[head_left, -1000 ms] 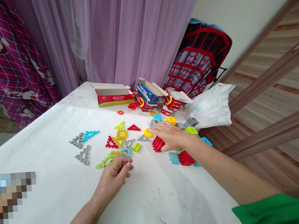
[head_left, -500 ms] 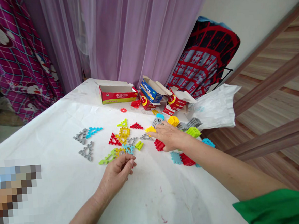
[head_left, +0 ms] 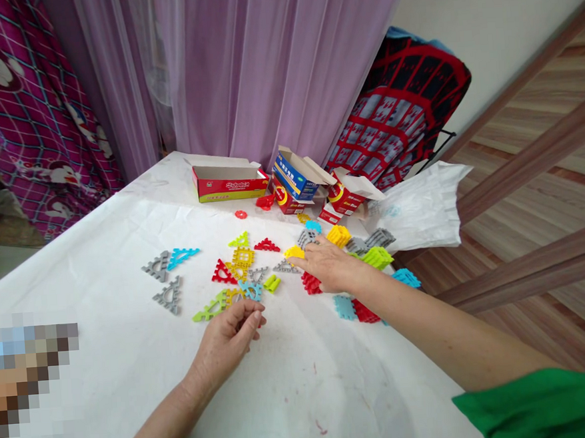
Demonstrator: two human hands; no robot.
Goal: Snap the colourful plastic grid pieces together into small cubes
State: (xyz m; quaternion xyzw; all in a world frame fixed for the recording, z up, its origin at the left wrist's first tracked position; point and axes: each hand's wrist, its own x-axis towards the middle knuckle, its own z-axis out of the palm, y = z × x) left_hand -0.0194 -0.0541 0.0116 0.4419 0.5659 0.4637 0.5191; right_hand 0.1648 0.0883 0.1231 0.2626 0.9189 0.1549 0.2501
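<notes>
My right hand [head_left: 328, 263] reaches over a heap of plastic building pieces, fingers stretched out. Its thumb lies by a yellow piece [head_left: 293, 252], and its fingertips are at a grey window-like piece [head_left: 306, 238]. Red pieces [head_left: 311, 283] stick out beneath the palm. Lower left, my left hand [head_left: 238, 326] has curled fingers; a speck of red shows at them, but what they hold is hidden. Just beyond it lie a light blue notched piece [head_left: 251, 290] and a green notched triangle [head_left: 212, 308]. A small green tube-like piece [head_left: 272, 284] sits between the hands.
Grey triangles [head_left: 168, 296] and a blue triangle [head_left: 182, 256] lie left. Stacks of yellow pieces [head_left: 339, 236], green pieces [head_left: 377, 258] and red pieces [head_left: 366, 310] lie right. A red box [head_left: 231, 188], a blue box [head_left: 294, 177] and a white bag [head_left: 422, 210] stand behind.
Both hands stay practically in place. The whole view shifts very slightly; no piece has visibly moved.
</notes>
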